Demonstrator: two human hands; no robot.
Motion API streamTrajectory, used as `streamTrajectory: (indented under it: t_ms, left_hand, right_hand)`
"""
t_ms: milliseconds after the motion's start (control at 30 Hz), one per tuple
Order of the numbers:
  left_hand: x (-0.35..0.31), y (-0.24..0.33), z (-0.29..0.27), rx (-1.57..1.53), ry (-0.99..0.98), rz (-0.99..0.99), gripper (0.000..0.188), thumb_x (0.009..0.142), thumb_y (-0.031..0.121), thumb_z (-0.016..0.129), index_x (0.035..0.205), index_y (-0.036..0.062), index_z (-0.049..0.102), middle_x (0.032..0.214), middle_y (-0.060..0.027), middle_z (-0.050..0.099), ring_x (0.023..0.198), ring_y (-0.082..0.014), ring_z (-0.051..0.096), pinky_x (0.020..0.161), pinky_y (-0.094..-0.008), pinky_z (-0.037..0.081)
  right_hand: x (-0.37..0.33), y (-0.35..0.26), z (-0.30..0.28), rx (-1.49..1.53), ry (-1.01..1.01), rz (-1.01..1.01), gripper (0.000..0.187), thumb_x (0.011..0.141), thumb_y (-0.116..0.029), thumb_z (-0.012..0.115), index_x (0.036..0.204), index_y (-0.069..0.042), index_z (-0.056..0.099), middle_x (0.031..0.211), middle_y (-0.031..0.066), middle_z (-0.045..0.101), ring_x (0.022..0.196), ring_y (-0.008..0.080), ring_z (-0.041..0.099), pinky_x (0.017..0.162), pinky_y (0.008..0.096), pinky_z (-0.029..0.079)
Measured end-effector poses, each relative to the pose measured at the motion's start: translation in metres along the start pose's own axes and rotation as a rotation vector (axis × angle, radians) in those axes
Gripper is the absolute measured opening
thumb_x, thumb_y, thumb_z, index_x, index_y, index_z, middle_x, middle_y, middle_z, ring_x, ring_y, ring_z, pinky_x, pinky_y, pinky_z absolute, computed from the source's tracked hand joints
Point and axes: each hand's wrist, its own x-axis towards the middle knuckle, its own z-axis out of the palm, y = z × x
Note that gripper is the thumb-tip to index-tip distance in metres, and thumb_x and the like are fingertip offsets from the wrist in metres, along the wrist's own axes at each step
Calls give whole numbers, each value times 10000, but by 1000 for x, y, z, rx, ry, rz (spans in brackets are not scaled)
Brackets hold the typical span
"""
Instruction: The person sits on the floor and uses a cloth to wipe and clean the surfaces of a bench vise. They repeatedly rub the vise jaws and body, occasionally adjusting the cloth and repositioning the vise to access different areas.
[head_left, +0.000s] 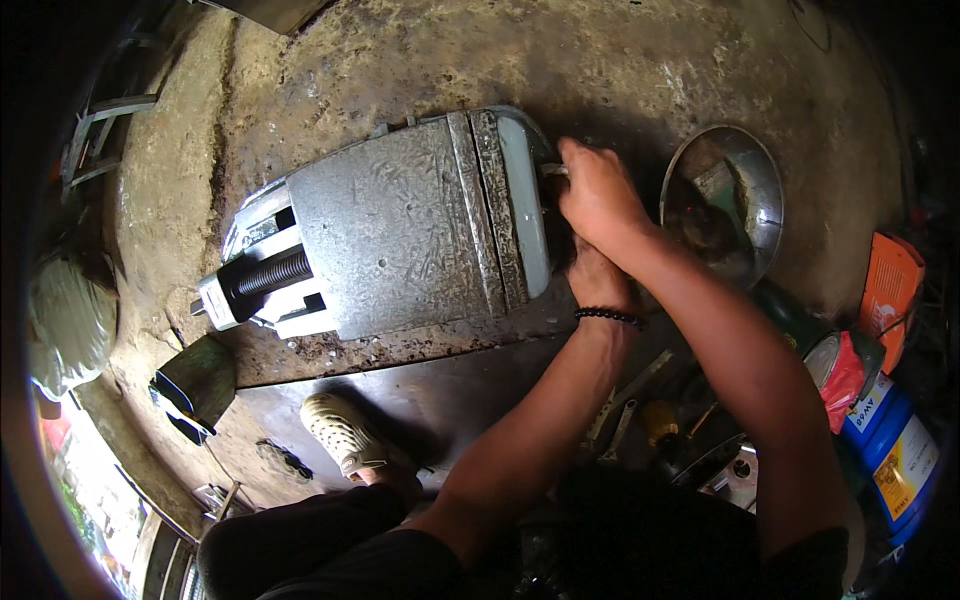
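Note:
A heavy grey machine vise [385, 230] lies on the stained floor, its flat top scarred and a threaded screw [275, 272] showing at its left end. Both my hands are at its right end, beside the pale grey end face [526, 200]. My right hand [603, 195] is closed in a fist around a short metal piece [553, 170] that pokes out toward the vise; its kind is not clear. Just nearer to me, my left hand [597, 275], below a black bead bracelet, sits partly behind the right wrist, with its fingers hidden.
A round metal ring or pan [768, 200] lies right of my hands. Wrenches [622, 425] lie near my left forearm. At right are a blue bucket [895, 460] and an orange panel [890, 290]. A dark metal sheet [290, 400] and my shoe [340, 432] are in front.

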Motion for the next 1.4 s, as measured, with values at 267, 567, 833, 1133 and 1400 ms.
streamTrajectory:
  t_ms: [267,567,833,1133,1400]
  left_hand:
    - [2,-22,27,-777,-24,-171,378,1011,331,524,1202,7,553,1099,-63,643,937,-168,625,800,-313,498]
    - [-15,29,7,-1007,83,-371,457,1032,363,464,1270,-20,538,1156,-88,627,1012,-165,599,868,-318,479]
    - [-4,26,-4,-106,-59,-30,427,1034,329,459,1247,-30,545,1157,-87,628,1018,-169,593,864,-321,476]
    - [-20,42,10,-1017,66,-300,438,1050,347,415,1247,-24,536,1170,-104,620,1024,-177,598,866,-316,477]
    - [-3,16,0,-718,61,-329,477,1034,359,401,1208,-55,563,1153,-113,627,1015,-194,603,851,-336,482]
  right_hand:
    - [-9,6,-12,-102,70,-86,119,799,-35,606,907,3,577,890,242,655,875,451,625,765,505,508]
    - [-15,7,-15,86,68,-45,176,797,-49,608,934,30,530,894,268,619,898,472,587,747,515,459]
    - [-6,8,-9,-73,6,-25,134,798,-48,608,918,-4,564,901,244,642,901,455,612,771,517,486]
    - [-16,14,-24,112,81,-93,162,821,-81,616,910,24,530,851,263,627,863,469,599,731,524,459]
    - [-4,5,0,35,68,-54,130,774,-10,585,904,-7,591,913,239,658,906,450,622,795,494,509]
